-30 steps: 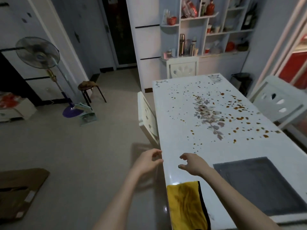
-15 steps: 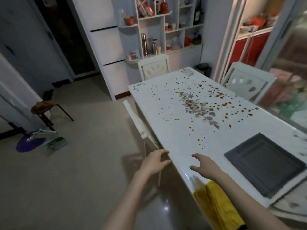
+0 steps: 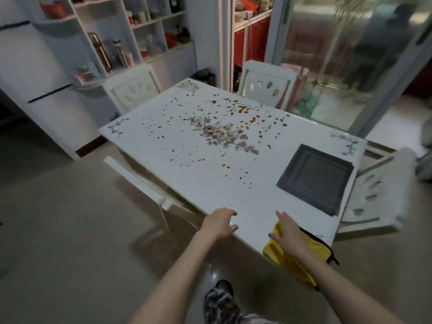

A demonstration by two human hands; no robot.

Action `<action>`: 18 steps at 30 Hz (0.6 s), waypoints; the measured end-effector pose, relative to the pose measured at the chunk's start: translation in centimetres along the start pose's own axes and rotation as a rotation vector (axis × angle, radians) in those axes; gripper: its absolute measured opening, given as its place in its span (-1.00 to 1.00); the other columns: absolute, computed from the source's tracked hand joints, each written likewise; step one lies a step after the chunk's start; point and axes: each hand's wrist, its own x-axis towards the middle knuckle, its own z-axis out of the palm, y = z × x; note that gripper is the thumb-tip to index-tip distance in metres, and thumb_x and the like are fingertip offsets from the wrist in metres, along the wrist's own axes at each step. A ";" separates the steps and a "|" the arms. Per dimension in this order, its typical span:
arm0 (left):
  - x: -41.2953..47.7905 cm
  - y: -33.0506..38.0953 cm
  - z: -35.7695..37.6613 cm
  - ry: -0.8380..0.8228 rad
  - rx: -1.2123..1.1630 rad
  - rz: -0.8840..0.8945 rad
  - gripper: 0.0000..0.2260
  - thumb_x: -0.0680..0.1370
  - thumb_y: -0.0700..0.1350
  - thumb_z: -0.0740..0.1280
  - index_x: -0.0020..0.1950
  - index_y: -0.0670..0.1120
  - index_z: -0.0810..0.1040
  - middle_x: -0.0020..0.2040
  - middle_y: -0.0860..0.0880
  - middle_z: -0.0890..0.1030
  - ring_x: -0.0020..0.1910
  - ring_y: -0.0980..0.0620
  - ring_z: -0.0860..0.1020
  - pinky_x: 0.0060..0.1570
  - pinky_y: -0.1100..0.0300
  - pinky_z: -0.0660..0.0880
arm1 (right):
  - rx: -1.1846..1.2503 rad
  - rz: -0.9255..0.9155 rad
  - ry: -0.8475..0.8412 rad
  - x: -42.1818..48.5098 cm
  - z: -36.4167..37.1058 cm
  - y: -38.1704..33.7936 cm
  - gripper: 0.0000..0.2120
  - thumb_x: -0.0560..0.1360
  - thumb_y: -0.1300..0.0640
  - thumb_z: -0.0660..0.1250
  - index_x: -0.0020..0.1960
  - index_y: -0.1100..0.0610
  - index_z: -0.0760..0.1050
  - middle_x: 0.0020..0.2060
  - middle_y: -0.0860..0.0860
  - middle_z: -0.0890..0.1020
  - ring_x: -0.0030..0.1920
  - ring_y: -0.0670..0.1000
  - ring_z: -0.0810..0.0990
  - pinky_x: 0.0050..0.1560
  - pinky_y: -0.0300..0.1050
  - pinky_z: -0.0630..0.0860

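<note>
Seen from my head, my right hand [image 3: 289, 232] lies flat with fingers spread on the yellow cloth [image 3: 274, 250], which hangs over the tabletop [image 3: 210, 183] edge at 5 o'clock. At its 9 o'clock, my left hand [image 3: 218, 224] is loosely curled at that edge, holding nothing.

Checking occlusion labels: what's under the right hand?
A yellow cloth lies under the right hand, at the near edge of the table, one end hanging off. The stretch of cloth beneath the palm is covered, so whether the hand presses it cannot be told.
</note>
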 end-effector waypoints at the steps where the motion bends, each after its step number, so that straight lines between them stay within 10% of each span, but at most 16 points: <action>1: 0.9 0.0 0.1 -0.023 0.021 0.018 -0.57 0.56 0.03 0.27 0.42 -0.01 0.35 0.41 0.00 0.39 0.38 -0.01 0.35 0.34 0.02 0.35 | 0.008 0.026 0.028 -0.2 0.4 0.4 -0.25 0.52 -0.04 0.36 0.56 0.08 0.04 0.54 0.08 0.10 0.54 0.08 0.06 0.48 -0.04 0.12; 18: 10.5 -6.5 7.3 -0.276 0.488 0.227 -0.42 0.59 -0.19 0.16 0.54 0.02 -0.03 0.55 -0.28 -0.13 0.52 -0.29 -0.12 0.46 -0.11 0.08 | -0.052 0.594 -0.007 1.2 7.7 1.8 -0.30 0.58 -0.29 -0.05 0.54 -0.07 -0.31 0.52 0.10 -0.34 0.50 0.25 -0.35 0.41 0.43 -0.14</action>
